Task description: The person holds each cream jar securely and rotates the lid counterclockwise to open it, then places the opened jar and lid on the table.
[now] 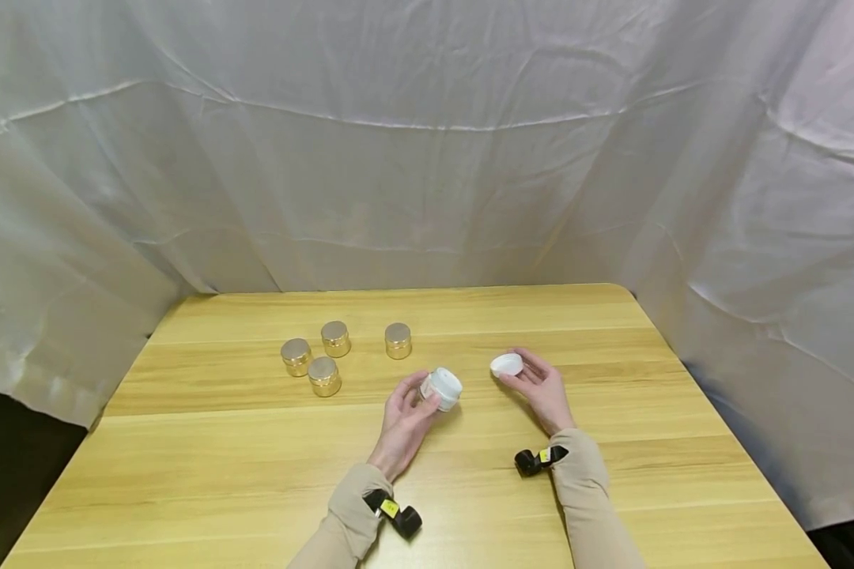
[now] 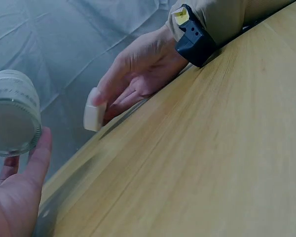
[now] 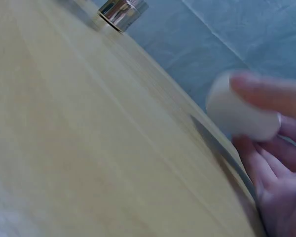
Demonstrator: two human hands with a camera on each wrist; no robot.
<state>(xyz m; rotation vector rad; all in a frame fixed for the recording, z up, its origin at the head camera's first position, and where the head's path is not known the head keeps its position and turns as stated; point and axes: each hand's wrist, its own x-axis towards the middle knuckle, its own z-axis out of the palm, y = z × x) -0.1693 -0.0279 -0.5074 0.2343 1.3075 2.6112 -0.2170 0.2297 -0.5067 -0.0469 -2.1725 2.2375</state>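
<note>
My left hand (image 1: 404, 420) grips a small white jar (image 1: 444, 387) between thumb and fingers, tilted to the right above the table. The left wrist view shows the jar's (image 2: 15, 114) pale round base and faint lettering on its side. To the right, my right hand (image 1: 541, 389) pinches a white lid (image 1: 507, 365) by its edge, thumb on one side and fingers on the other. The lid (image 3: 239, 108) is apart from the jar. In the right wrist view the thumb (image 3: 266, 94) lies across the lid, slightly blurred.
Several gold jars with flat lids stand left of my hands, such as a front one (image 1: 324, 377) and a far one (image 1: 398, 341) set apart. They stand on a wooden table (image 1: 221, 474). A grey curtain (image 1: 427, 158) hangs behind and at both sides.
</note>
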